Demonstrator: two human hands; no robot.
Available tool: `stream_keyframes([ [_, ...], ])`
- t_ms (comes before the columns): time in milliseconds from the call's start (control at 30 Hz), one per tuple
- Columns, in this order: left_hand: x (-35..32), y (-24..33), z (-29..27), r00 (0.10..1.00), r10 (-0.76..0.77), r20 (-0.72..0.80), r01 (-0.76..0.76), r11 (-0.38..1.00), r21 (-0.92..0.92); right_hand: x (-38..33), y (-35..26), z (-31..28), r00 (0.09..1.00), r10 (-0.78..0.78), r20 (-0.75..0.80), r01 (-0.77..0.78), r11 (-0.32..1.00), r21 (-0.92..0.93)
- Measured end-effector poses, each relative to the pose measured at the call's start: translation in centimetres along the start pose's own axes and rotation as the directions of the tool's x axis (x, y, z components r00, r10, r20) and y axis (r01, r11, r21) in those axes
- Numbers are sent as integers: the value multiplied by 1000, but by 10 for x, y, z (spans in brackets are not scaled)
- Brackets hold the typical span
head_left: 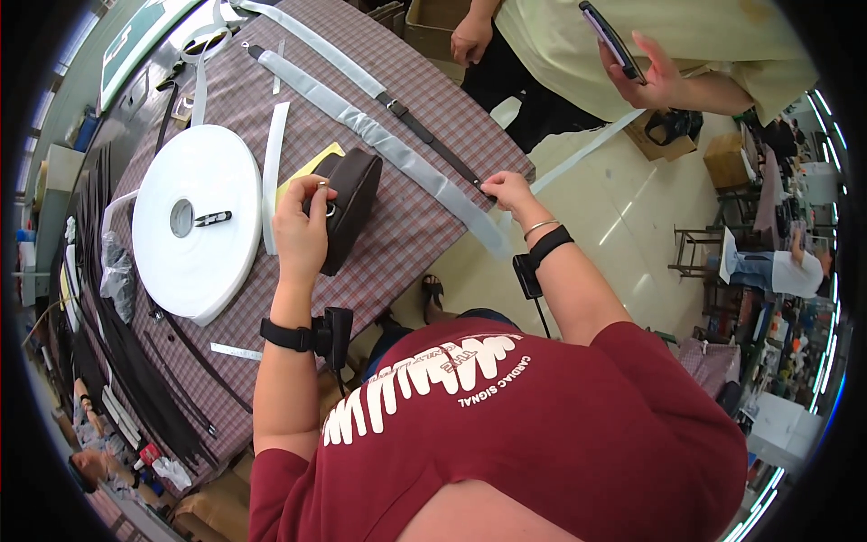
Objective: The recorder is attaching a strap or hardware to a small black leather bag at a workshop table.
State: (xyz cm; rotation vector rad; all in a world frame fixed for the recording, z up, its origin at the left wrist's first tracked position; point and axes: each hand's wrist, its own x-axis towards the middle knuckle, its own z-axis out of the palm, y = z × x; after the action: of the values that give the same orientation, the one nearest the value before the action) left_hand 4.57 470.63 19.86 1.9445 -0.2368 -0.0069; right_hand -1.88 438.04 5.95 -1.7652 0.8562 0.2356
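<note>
My left hand [302, 226] is closed at the near side of a small dark brown bag [357, 194], thumb and forefinger pinched by a small metal fitting [322, 185]. A metal ring shows on the bag beside my thumb. My right hand [511, 195] pinches the end of a dark brown strap [424, 133], close to the table's right edge. The strap stretches back to a buckle [396, 107], beyond which it is wrapped in pale translucent sheeting [325, 50]. Alongside lies a second wrapped strap [379, 135] with a metal clip at its far end.
A large white roll of tape [163, 262] lies left of my left hand, a black tool [214, 219] on it. Yellow material [312, 167] sits behind the bag. Dark straps [117, 352] line the left edge. Across the table, another person holds a phone [614, 41].
</note>
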Motion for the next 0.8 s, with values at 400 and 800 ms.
stream_keyframes([
  [400,-10,1,-15,984,69,-162,-93,985,-148,-22,-4,-1,970,-238,-60,227,963,-142],
  [800,-24,28,-40,848,461,-260,-311,831,461,-75,-26,31,767,-636,84,263,192,-945],
])
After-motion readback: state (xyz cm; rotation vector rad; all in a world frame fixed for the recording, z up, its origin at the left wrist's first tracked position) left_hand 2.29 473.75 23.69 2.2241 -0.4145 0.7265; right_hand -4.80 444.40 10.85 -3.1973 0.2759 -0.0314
